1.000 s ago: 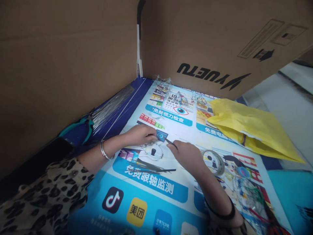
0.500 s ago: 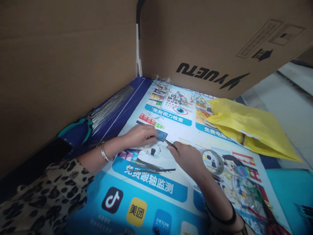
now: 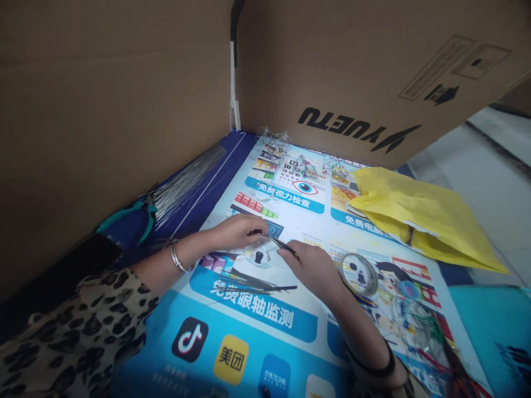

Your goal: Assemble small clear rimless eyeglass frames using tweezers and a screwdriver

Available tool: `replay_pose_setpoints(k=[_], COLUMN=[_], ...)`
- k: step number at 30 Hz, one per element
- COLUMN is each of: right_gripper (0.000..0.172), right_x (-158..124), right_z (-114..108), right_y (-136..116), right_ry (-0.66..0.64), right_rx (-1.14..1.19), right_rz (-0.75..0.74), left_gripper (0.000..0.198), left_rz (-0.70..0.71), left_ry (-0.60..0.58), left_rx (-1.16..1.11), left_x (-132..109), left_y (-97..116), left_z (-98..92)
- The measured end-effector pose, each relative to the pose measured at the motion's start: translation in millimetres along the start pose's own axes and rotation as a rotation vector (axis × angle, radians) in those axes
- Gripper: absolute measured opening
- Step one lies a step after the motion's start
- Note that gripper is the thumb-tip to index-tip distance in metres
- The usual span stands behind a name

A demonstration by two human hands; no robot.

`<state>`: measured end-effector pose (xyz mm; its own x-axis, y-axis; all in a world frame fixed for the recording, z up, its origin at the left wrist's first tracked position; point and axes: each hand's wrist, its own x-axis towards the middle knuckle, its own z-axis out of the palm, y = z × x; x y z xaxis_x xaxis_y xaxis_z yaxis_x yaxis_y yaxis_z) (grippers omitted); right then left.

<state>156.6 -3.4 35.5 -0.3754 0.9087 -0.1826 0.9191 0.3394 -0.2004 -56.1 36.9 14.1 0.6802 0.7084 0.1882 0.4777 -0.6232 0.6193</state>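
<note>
A: Legible text?
B: Cardboard panel (image 3: 332, 61): "YUETU" in black, upside down. Poster (image 3: 160, 318) on the dark blue table (image 3: 246, 140): white Chinese lines, "免费视力检查" and "免费眼轴监测"; yellow tile reading "美团"; black tile with a music-note logo.

A: Grip, each side?
B: Left hand (image 3: 243, 230): fingertips pinched on a beaded loop (image 3: 267, 256). Right hand (image 3: 313, 266): clenched round tweezers (image 3: 284, 246), dark handle, bright metal point. Point at the left fingertips.

A: Loop position?
B: Below the left fingers, over a printed picture on the poster. Thin strand, small pale beads. Contact with the paper: cannot tell.

A: Other materials, shapes?
B: Thin dark strips (image 3: 265, 286), nearly parallel, on the poster nearer the wearer. Tape roll (image 3: 373, 284), ring-shaped, just beside the right forearm. Yellow pouch (image 3: 440, 215), creased, beyond it. Far left: pliers (image 3: 118, 214), curved teal handles, next to straight silvery wires (image 3: 186, 183) in a sheaf.
</note>
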Motion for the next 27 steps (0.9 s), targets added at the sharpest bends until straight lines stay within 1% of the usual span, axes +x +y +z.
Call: replay_pose_setpoints(k=[8, 13, 18, 23, 27], right_gripper=[0.034, 0.035, 0.036, 0.037, 0.037], right_x=[-1, -3, -4, -3, -3], right_z=[-2, -5, -2, 1, 2], right_y=[-3, -10, -13, -13, -15], right_ry=[-0.019, -0.008, -0.019, 0.018, 0.032], right_rx=[-0.046, -0.114, -0.122, -0.096, -0.079], right_rz=[-0.009, 0.051, 0.086, 0.114, 0.137], left_gripper=[0.014, 0.015, 0.015, 0.015, 0.016], left_rz=[-0.002, 0.077, 0.087, 0.006, -0.111], left_ry=[0.006, 0.058, 0.065, 0.118, 0.131], left_rx=[-0.075, -0.165, -0.239, -0.307, -0.316], left_x=[0, 0, -1, 2, 3], left_y=[1, -1, -2, -3, -1], left_z=[-1.9, -3.0, -2.2, -2.6, -1.9])
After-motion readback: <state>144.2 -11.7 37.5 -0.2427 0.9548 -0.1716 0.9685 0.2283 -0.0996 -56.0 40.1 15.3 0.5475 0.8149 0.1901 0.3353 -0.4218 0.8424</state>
